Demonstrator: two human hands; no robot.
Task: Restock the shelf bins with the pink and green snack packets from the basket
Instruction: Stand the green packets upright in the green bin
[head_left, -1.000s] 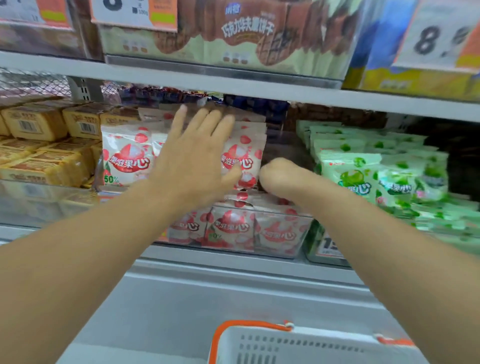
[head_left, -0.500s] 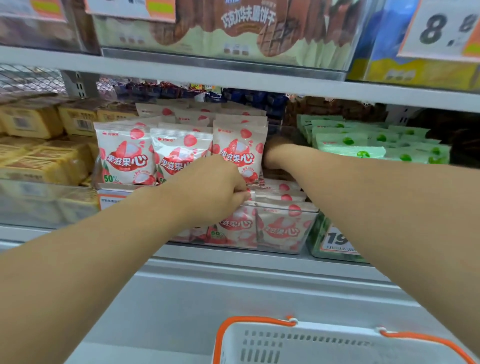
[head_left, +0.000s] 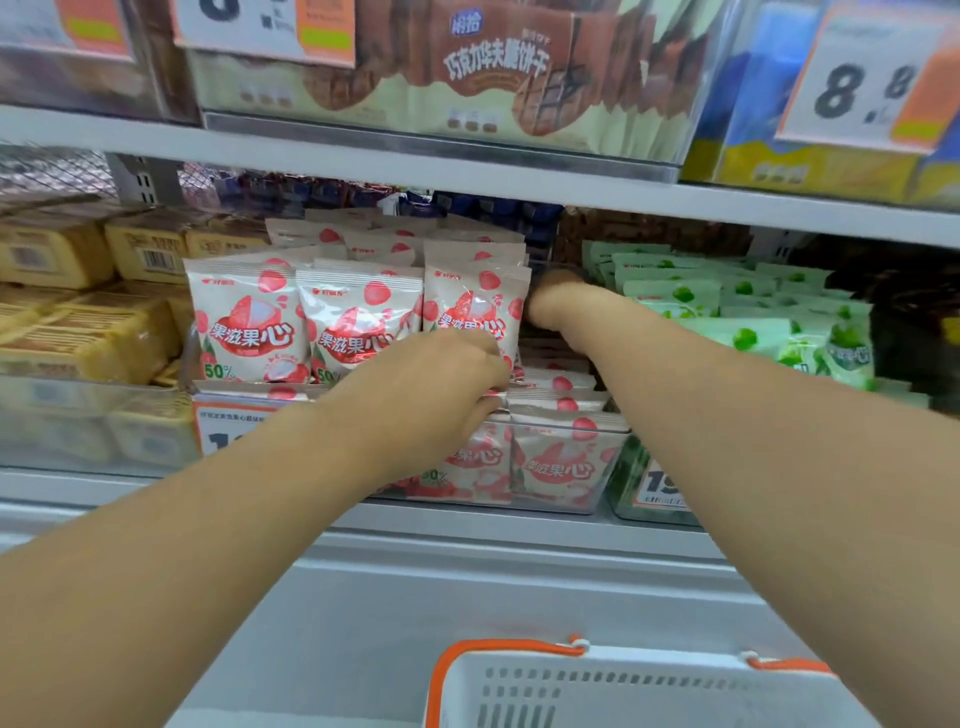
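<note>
Pink snack packets (head_left: 249, 322) stand upright in rows in a clear shelf bin (head_left: 615, 467), with more lying flat at its front right. My left hand (head_left: 431, 389) reaches into this bin, and its curled fingers pinch the top edges of the front pink packets. My right hand (head_left: 550, 299) is pushed in beside the rightmost upright pink packet (head_left: 472, 301), its fingers hidden behind it. Green snack packets (head_left: 748, 332) fill the neighbouring bin on the right. The white basket with an orange rim (head_left: 623, 691) sits below at the bottom edge, and its contents are out of view.
Yellow wrapped packs (head_left: 78, 332) fill the bin to the left. The upper shelf board (head_left: 467, 171) hangs close above the packets, carrying brown biscuit bags (head_left: 493, 73) and price tags. A grey ledge (head_left: 415, 597) lies between the shelf and the basket.
My left hand dropped from flat against the upright pink packets to curl onto the front row. My right hand slid back and up beside the right-hand upright packet.
</note>
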